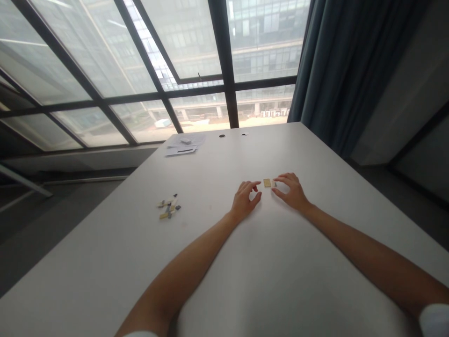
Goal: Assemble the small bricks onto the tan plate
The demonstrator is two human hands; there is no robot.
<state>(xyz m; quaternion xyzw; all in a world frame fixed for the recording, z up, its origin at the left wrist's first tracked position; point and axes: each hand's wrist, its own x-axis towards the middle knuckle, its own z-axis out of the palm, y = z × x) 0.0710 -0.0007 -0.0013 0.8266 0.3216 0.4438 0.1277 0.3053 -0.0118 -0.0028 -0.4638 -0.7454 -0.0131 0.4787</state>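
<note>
Tan studded toy-brick plate [267,183] lies right of centre on the bench [224,281], between the two hands. Reading from the left, I see a loose cluster of small brick pieces [169,208], tan, pale and dark; they overlap, so I can't count them. Farther off on that side lie papers [189,150], too washed out to read. Next comes my left hand [260,188], thumb and forefinger moderately apart with nothing between them that I can see, its fingertips just short of the plate's left edge. A pale piece [274,183] sits against the plate's right side, and together their longer line seems to run left to right, from hand to hand. My right hand [274,184] is the nearer one, thumb and forefinger narrowly set around the pale piece; I can't tell whether they pinch it. Those fingers partly cover that piece, and glare blurs its detail.
</note>
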